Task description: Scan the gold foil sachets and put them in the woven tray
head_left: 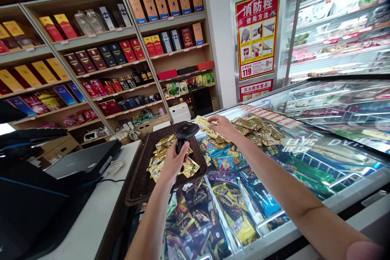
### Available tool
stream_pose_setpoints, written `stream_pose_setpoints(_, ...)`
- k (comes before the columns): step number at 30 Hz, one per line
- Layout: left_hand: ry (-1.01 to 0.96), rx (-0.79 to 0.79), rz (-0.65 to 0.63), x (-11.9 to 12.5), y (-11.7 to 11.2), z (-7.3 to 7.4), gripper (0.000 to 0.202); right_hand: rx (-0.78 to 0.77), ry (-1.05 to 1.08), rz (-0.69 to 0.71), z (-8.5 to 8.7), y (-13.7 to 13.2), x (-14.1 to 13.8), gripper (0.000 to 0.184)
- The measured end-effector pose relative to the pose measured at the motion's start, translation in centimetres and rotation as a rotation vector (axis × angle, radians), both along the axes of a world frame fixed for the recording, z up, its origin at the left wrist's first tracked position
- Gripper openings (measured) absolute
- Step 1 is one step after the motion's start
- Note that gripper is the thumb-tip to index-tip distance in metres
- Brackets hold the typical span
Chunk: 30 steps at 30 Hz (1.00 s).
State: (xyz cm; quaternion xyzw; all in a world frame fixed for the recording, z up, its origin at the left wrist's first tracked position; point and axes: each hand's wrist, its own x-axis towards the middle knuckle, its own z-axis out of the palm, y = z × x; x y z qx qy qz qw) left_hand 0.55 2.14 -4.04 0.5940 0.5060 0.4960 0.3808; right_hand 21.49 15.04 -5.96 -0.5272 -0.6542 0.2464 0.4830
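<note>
My left hand [176, 159] is wrapped round the handle of a black barcode scanner [186, 131], held up over a brown woven basket [134, 193]. Inside that basket lie several gold packets [190, 167]. My right hand [224, 126] pinches another gold packet [203, 124] just in front of the scanner's head. Under and beyond my right wrist, a heap of gold packets [265, 132] spreads over the glass top of a chest freezer. Part of the scanner's grip is hidden by my fingers.
Bagged ice creams [234, 211] show through the freezer glass. A white counter [88, 211] with dark checkout equipment [85, 158] stands at left. Shelves [112, 74] of boxed bottles line the back wall, beside a red fire-hydrant poster [258, 34]. A lit display cooler [338, 24] is at right.
</note>
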Motion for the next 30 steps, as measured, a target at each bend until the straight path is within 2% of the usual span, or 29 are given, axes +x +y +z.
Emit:
stream_pose_setpoints(9,0.029,-0.009,0.003,-0.1,-0.2,0.2,0.045,-0.004,0.011,0.039,0.1,-0.2,-0.2,0.019)
stream_pose_setpoints(12,0.011,0.006,0.018,-0.9,-0.4,0.8,0.046,-0.008,-0.007,0.052,-0.5,-0.5,-0.7,0.019)
stream_pose_setpoints(17,-0.021,0.047,0.136,-3.6,-1.4,2.8,0.050,-0.031,-0.118,0.142,-1.8,-1.7,-3.9,0.019)
stream_pose_setpoints(20,-0.054,0.057,0.181,-5.0,-2.0,3.8,0.050,-0.047,-0.159,0.180,-1.9,-2.5,-6.3,0.018)
stream_pose_setpoints(24,-0.063,0.039,0.153,-6.0,-2.6,4.3,0.051,-0.061,-0.154,0.167,-1.5,-2.8,-8.0,0.018)
stream_pose_setpoints(30,0.051,-0.019,0.089,-7.1,-3.5,4.7,0.049,-0.049,-0.036,0.137,-1.9,-1.4,-7.8,0.021)
